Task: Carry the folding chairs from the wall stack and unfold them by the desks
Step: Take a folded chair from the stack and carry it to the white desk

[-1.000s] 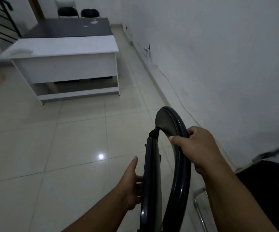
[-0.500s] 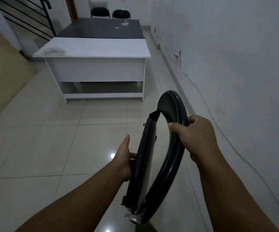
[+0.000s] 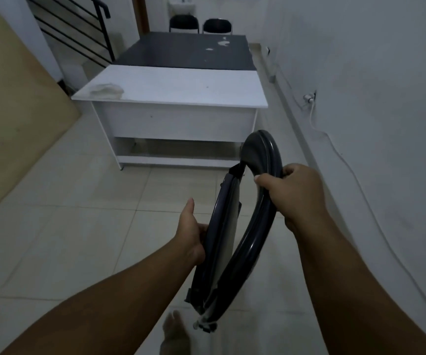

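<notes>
Far ahead stands the white counter (image 3: 171,83), a dark counter (image 3: 183,51) behind it. Your folded chair (image 3: 235,226) hangs above the floor, near the right wall. Your right hand (image 3: 292,193) grip clenches its curved frame; your left hand (image 3: 192,233) grasps the seat edge.

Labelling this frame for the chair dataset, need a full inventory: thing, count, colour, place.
folding chair: 1, dark grey, folded, carried in both hands at centre
white desk: 1, white, ahead on the floor
dark desk: 1, dark grey top with pale marks, directly behind the white one
unfolded chairs: 2, black, side by side beyond the dark desk
stair railing: 1, black, upper left
board: 1, tan, leaning at left
cable: 1, white, running down the right wall from a socket
floor: pale tiles
foot: 1, bare, bottom centre
left hand: grips the seat edge
right hand: wrapped around the curved backrest
</notes>
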